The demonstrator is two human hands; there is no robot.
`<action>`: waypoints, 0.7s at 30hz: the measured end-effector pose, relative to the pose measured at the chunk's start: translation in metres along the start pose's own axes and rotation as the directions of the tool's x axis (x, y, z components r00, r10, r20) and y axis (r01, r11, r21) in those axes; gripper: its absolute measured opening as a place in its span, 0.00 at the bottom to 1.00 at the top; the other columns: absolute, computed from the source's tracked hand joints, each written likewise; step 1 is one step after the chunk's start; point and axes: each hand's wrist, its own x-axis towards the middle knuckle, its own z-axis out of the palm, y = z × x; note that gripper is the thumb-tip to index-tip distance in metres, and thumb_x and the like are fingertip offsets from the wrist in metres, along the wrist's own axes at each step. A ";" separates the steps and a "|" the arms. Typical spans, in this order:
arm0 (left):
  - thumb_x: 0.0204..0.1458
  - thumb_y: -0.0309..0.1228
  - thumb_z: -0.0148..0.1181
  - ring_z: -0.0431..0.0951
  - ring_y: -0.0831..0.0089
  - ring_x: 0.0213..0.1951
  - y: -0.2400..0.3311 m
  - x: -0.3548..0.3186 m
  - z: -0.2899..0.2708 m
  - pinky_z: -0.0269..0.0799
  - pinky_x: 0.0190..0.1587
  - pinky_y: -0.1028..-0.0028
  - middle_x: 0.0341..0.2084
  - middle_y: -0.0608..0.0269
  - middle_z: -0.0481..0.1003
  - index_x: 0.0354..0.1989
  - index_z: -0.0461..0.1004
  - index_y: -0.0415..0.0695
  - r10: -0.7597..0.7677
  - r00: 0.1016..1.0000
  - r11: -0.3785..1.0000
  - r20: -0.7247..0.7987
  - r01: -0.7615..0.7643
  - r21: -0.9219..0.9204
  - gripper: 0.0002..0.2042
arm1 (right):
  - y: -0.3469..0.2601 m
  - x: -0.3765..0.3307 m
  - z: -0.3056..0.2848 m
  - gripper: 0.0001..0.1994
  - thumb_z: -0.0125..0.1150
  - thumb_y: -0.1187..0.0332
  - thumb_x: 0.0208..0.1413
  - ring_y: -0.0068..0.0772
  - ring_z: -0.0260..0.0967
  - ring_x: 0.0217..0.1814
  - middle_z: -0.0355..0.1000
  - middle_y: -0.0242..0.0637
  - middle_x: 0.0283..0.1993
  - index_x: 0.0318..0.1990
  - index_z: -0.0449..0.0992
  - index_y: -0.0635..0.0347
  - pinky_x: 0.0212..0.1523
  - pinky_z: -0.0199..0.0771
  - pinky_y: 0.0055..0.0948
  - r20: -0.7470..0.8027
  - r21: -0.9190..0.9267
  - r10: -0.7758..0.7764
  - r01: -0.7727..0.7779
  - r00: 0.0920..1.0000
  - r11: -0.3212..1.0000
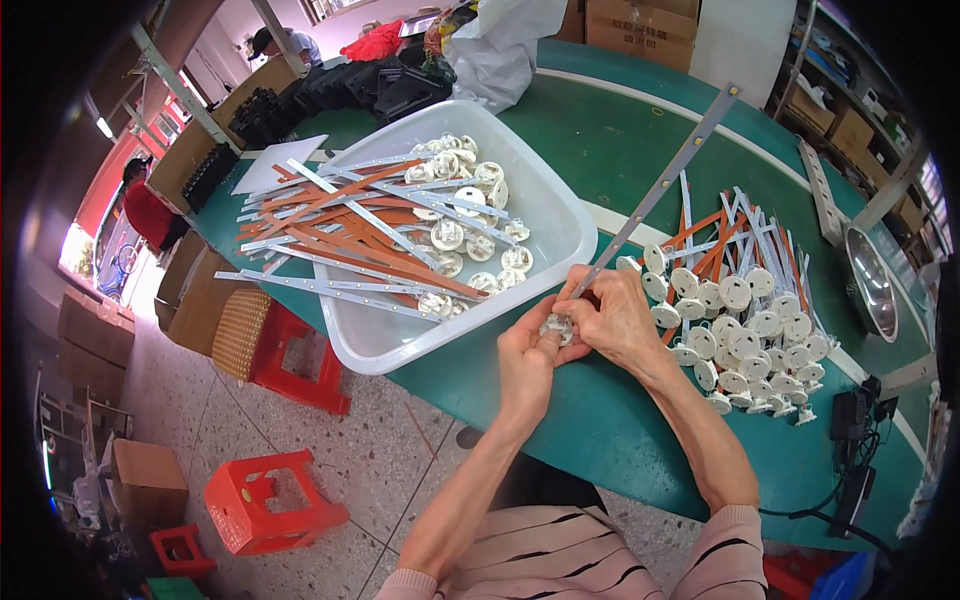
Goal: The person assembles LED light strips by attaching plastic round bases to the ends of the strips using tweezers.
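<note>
From my remote post I see the right hand point(622, 316), nearer to the grey strip point(659, 190), pinching its near end, the long axis slanting far and right above the worktop point(605, 430); just left, the left hand point(525, 362) grasps a white round piece point(555, 325) in its fingers, any contact with the strip unclear

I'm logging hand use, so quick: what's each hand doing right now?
Left hand: closed, holding a small, round, white plastic-looking piece.
Right hand: closed, pinching a long, flat, grey strip with yellowish dots.
</note>
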 end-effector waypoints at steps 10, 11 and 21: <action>0.53 0.14 0.37 0.76 0.67 0.43 0.005 0.001 0.002 0.78 0.43 0.71 0.46 0.49 0.70 0.56 0.61 0.29 0.036 0.999 0.999 0.008 -0.036 -0.003 0.20 | 0.001 0.001 0.001 0.03 0.58 0.77 0.40 0.38 0.69 0.19 0.70 0.49 0.19 0.24 0.74 0.70 0.23 0.66 0.33 -0.029 -0.046 -0.066 0.064 0.997 0.997; 0.52 0.14 0.37 0.76 0.67 0.43 0.005 0.001 0.004 0.78 0.43 0.71 0.46 0.49 0.70 0.56 0.60 0.29 0.043 0.999 0.999 0.011 -0.043 -0.004 0.21 | 0.001 0.001 0.001 0.04 0.58 0.77 0.40 0.40 0.70 0.20 0.70 0.50 0.20 0.24 0.75 0.70 0.24 0.67 0.34 -0.031 -0.042 -0.064 0.063 0.997 0.997; 0.57 0.29 0.48 0.75 0.55 0.46 0.007 -0.006 -0.004 0.77 0.43 0.62 0.50 0.39 0.67 0.66 0.43 0.40 -0.039 0.970 0.999 0.239 0.039 0.006 0.30 | -0.001 -0.009 -0.041 0.07 0.60 0.77 0.41 0.19 0.66 0.18 0.69 0.34 0.17 0.31 0.72 0.66 0.18 0.66 0.23 -0.104 0.116 -0.006 0.018 0.995 0.993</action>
